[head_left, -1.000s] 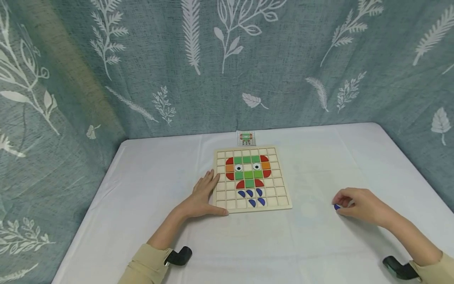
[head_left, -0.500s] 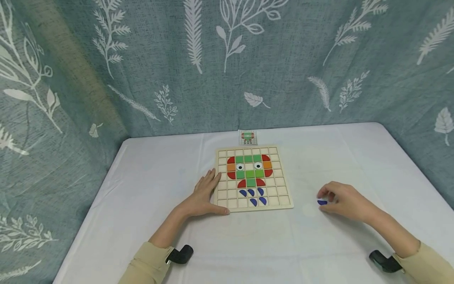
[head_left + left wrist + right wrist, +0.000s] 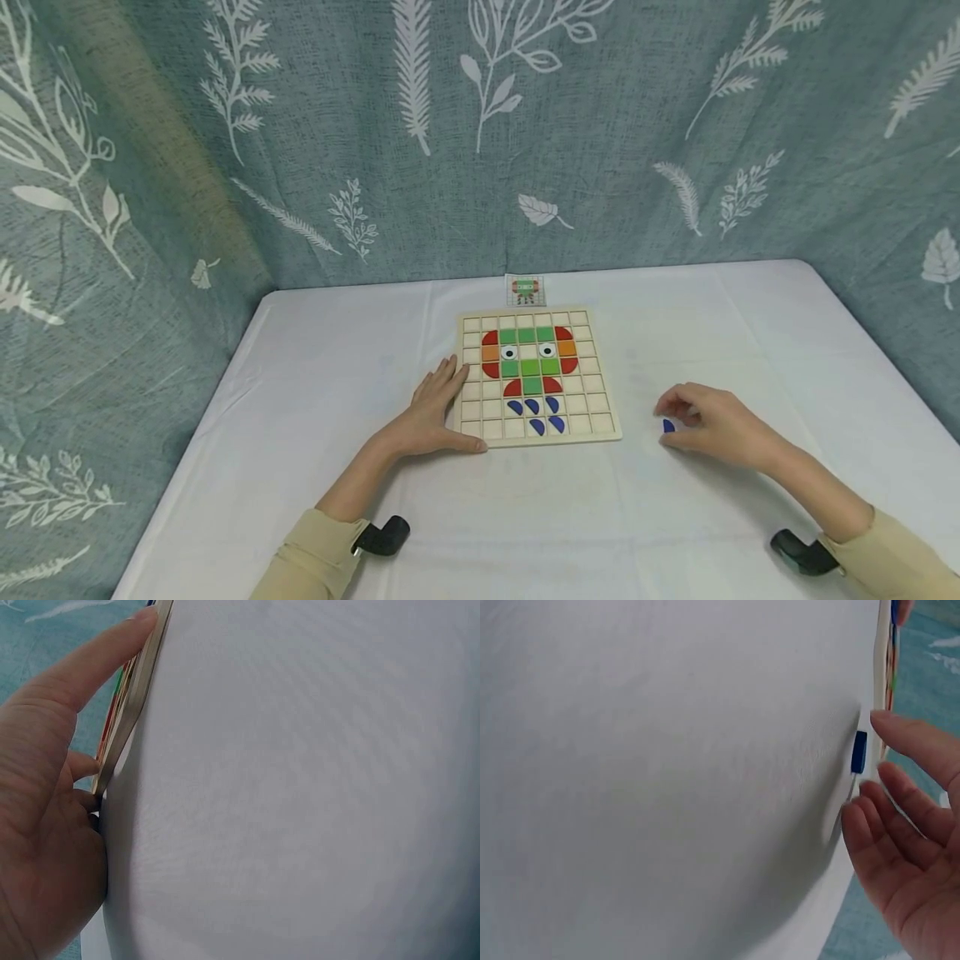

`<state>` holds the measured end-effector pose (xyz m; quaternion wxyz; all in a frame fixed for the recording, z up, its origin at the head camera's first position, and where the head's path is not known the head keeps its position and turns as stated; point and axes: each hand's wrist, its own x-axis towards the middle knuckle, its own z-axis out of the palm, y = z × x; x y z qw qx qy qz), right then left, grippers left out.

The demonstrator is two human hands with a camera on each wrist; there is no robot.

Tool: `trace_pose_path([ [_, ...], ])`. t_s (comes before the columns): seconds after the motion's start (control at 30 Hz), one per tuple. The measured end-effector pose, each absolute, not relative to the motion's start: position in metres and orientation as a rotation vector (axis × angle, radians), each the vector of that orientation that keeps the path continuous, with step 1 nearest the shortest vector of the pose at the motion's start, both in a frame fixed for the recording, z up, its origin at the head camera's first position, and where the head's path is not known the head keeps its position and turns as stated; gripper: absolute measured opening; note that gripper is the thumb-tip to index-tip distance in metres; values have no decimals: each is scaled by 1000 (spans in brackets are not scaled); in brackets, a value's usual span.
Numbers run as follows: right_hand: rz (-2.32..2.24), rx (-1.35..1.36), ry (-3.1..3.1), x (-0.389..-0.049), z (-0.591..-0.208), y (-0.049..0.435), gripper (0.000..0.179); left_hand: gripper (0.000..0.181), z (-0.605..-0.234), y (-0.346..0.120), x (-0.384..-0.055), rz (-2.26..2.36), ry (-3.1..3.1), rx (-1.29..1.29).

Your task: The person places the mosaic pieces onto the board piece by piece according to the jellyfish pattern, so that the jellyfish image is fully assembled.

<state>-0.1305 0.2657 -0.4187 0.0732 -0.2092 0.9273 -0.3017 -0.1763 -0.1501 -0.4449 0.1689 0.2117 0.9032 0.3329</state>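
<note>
My left hand (image 3: 429,421) rests against the left edge of a wooden grid board (image 3: 600,400), with fingers spread along that edge and thumb at the front edge. On the board, red, orange and green pieces and two eye tiles (image 3: 509,352) form a figure. Below them lie several blue half-round pieces (image 3: 532,406). To the right of the board, my right hand (image 3: 716,427) is low over the cloth. Another blue half-round piece (image 3: 859,752) lies between its thumb and fingertips, with gaps showing on both sides. The left wrist view shows the left thumb (image 3: 105,660) along the board's side.
A small pattern card (image 3: 526,290) with a similar figure lies behind the board. The table has a white cloth (image 3: 337,358). A green leaf-patterned curtain (image 3: 450,208) hangs behind and at the sides. Black wrist devices (image 3: 384,536) are worn on both arms.
My right hand has moved left toward the board, and the blue half-round piece has shifted left with it and turned. Its fingers have spread apart around the piece. My left hand stays put.
</note>
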Motion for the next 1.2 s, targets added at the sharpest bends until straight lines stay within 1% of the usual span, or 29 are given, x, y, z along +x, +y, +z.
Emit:
trace_pose_path([
  [0.13, -896, -588, 2772, -130, -420, 267, 25, 121, -444, -150, -176, 945, 2566, 599],
  [0.47, -934, -693, 2750, -132, -423, 265, 23, 121, -445, -148, -174, 953, 2561, 594],
  [0.6, -1003, -715, 2734, -133, -422, 257, 22, 122, -445, -148, -173, 950, 2563, 589],
  [0.77, -1094, -740, 2664, -141, -418, 216, 23, 122, -445, -150, -173, 957, 2563, 579],
  [1.0, -1069, -1014, 2524, -159, -418, 140, 26, 122, -446, -150, -175, 950, 2565, 591],
  [1.1, -1005, -1080, 2496, -164, -420, 120, 29, 122, -448, -149, -176, 939, 2558, 604],
  [1.2, -939, -1130, 2490, -168, -423, 110, 32, 122, -449, -147, -176, 931, 2557, 614],
])
